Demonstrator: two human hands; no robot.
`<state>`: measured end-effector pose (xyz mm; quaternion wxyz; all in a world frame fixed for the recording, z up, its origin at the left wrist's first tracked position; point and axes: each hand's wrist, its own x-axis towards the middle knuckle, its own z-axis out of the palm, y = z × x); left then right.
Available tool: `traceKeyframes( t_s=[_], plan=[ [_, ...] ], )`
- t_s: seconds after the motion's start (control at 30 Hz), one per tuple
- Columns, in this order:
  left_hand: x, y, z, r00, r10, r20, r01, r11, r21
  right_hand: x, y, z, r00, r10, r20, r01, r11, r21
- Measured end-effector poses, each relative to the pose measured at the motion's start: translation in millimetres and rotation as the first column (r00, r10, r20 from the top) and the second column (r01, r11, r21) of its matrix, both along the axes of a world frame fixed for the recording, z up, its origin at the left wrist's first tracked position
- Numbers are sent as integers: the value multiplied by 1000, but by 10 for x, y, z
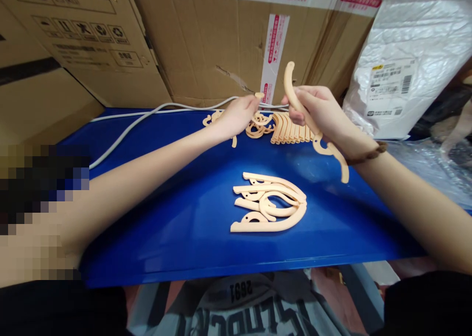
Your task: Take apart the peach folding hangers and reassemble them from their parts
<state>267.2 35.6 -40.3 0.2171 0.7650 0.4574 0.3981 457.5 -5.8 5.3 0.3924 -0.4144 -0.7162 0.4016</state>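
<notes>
My right hand (319,111) is closed around a curved beige plastic hanger piece (289,83). One end rises above the fingers; a notched, ring-like part (321,144) and a short curved end show below the hand. My left hand (241,114) is pinched on a beige plastic piece (259,95), of which only a tip shows above the fingers. Other beige parts (209,119) show behind the left wrist; whether they join the held piece is hidden. Between and behind the hands lie a small pile of curved hooks (258,129) and a row of curved hanger arms (291,129).
Several folded hanger pieces (271,223) lie grouped on the blue tabletop (165,228) in front. Cardboard boxes (206,46) stand along the back, with a white cable (147,114) before them. A white plastic parcel (416,46) stands at the right.
</notes>
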Motion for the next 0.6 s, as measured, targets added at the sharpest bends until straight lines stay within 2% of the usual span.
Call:
traceKeyframes(
  t_s=[0.07, 0.13, 0.2, 0.3, 0.37, 0.4, 0.47, 0.53, 0.57, 0.6],
  plan=[
    [68, 174, -40, 992, 6, -128, -22, 991, -130, 6, 13, -9, 998, -20, -52, 19, 1000, -20],
    [112, 294, -69, 974, 7, -228, -45, 986, -161, 9, 43, -44, 999, -31, -43, 30, 999, -18],
    [128, 354, -83, 957, 38, -289, -75, 990, -120, 6, 81, -89, 997, -58, -49, 58, 998, -1],
    [120, 346, -63, 925, 158, -346, -178, 984, -27, -13, 138, -135, 983, -144, -111, 148, 988, 33],
    [106, 280, -11, 927, 206, -315, -217, 976, 2, -24, 174, -142, 956, -225, -190, 236, 971, 38],
    [96, 229, 27, 951, 169, -260, -188, 981, -47, -24, 192, -142, 934, -264, -239, 282, 958, 45],
    [72, 100, 119, 996, -29, -84, 7, 968, -253, -6, 229, -135, 882, -332, -335, 380, 920, 90],
    [39, -41, 217, 956, -255, 146, 294, 844, -448, 40, 262, -120, 838, -372, -399, 467, 867, 173],
    [22, -106, 263, 922, -300, 244, 384, 789, -480, 73, 272, -106, 831, -384, -403, 493, 843, 214],
    [7, -162, 305, 897, -302, 323, 431, 761, -485, 108, 275, -87, 832, -394, -389, 508, 823, 253]
  ],
)
